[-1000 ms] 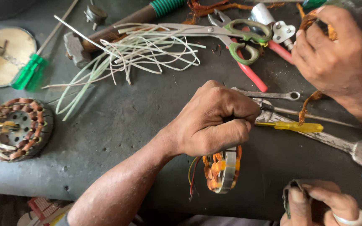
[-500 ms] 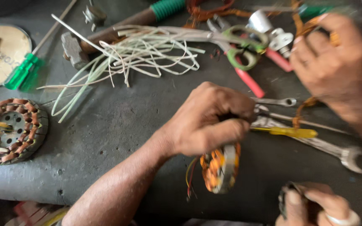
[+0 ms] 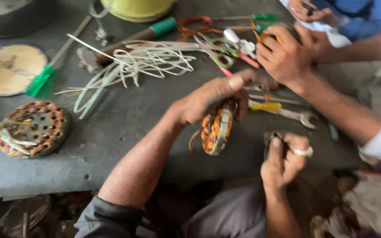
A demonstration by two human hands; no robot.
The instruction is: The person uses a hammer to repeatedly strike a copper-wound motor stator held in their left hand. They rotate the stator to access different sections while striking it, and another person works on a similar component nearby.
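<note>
Both hands crowd the bench edge: left hand grips stator.

A dark grey, scuffed workbench carries everything. At its left edge lies 1 round stator wound with copper coils, flat on the surface. Behind it sits a round tan disc, and just beside that a green-handled screwdriver lies slanted. A loose tangle of white sleeving strips spreads across the middle. Past it lie a tool with a green ribbed grip and a pair of green-handled scissors (partly blurred). Toward the right, a yellow-handled screwdriver rests just beside an open-ended spanner. A yellow bowl stands at the far edge.
</note>
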